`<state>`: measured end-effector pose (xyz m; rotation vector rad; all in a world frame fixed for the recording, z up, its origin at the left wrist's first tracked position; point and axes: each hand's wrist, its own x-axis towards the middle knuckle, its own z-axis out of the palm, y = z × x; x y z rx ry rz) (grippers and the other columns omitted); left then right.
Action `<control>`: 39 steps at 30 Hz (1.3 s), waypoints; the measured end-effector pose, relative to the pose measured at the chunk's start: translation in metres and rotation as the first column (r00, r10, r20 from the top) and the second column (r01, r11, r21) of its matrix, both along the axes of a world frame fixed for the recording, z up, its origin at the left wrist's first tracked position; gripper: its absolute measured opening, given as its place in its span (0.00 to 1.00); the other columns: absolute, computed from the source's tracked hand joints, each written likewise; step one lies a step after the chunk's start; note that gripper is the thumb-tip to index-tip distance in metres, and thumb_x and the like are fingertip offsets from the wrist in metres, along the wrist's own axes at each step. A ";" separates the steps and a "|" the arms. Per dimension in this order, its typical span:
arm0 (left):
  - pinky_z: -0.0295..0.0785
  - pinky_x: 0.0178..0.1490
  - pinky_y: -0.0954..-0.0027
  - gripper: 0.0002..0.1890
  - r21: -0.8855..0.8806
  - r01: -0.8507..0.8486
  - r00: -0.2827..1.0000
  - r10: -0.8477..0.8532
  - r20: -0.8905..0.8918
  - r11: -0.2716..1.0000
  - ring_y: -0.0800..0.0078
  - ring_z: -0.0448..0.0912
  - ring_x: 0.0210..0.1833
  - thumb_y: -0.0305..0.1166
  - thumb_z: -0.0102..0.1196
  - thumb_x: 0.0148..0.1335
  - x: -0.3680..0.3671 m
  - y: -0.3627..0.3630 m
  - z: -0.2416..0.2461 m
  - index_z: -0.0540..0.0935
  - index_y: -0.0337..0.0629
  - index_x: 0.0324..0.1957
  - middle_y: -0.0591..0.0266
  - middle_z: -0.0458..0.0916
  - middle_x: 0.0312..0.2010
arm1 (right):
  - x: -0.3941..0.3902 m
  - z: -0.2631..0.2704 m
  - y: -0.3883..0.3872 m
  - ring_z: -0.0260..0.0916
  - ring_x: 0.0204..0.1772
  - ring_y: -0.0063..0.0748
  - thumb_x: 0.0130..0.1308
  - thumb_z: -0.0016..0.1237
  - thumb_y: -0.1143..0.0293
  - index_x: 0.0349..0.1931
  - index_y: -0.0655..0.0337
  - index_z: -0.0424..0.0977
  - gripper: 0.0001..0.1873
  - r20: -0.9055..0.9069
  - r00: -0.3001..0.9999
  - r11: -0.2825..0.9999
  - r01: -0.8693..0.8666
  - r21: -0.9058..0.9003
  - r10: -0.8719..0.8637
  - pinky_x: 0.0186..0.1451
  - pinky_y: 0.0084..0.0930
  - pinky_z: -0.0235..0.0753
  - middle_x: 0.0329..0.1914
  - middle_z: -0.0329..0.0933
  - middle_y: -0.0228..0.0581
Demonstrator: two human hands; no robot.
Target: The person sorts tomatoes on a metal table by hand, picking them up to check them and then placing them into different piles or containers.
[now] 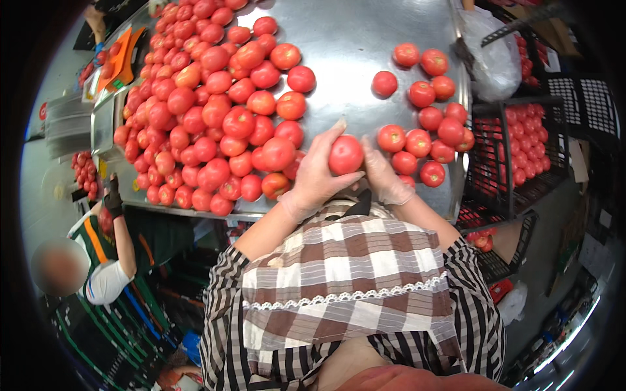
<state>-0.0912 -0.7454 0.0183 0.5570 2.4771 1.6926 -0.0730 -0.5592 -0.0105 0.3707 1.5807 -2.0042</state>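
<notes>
Both of my hands, in thin clear gloves, are at the near side of a metal table [337, 110]. My left hand [318, 171] has its fingers and thumb around a red tomato [346, 154]. Close against the tomato's right side is my right hand [384, 176]; its fingertips are partly hidden, and whether it holds anything cannot be told. A large heap of tomatoes [210, 112] lies to the left, reaching right up to my left hand. A looser group of tomatoes [430, 122] lies on the right part of the table.
Black plastic crates [508, 161] with tomatoes stand past the table's right edge, below a clear plastic bag [489, 58]. At the left, a co-worker [105, 249] with a dark glove holds something red. Another person's arm [96, 22] shows at the upper left, near an orange tray [122, 61].
</notes>
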 end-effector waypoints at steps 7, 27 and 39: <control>0.78 0.54 0.67 0.33 0.507 -0.243 0.726 -0.192 0.661 0.827 0.69 0.80 0.50 0.49 0.63 0.66 0.009 -0.023 -0.022 0.73 0.37 0.65 0.56 0.80 0.53 | -0.018 0.017 0.060 0.79 0.46 0.40 0.65 0.61 0.72 0.43 0.64 0.81 0.09 -0.791 0.601 0.532 0.634 0.562 0.119 0.51 0.35 0.77 0.43 0.83 0.42; 0.81 0.46 0.65 0.37 0.615 -0.504 0.770 -0.008 0.638 0.607 0.67 0.83 0.51 0.49 0.66 0.64 0.045 -0.128 -0.007 0.69 0.42 0.69 0.55 0.80 0.55 | -0.028 0.025 0.151 0.77 0.61 0.42 0.58 0.69 0.59 0.60 0.58 0.75 0.31 -0.554 0.833 0.478 0.490 0.729 -0.009 0.68 0.39 0.73 0.58 0.79 0.43; 0.65 0.72 0.55 0.43 -0.174 -0.639 0.769 0.627 -0.124 0.749 0.51 0.70 0.68 0.34 0.74 0.56 0.024 -0.135 -0.058 0.67 0.39 0.71 0.45 0.70 0.67 | -0.013 -0.002 0.020 0.76 0.37 0.41 0.73 0.41 0.33 0.56 0.62 0.70 0.36 0.289 0.903 0.830 0.412 -0.376 -0.317 0.36 0.38 0.77 0.44 0.80 0.48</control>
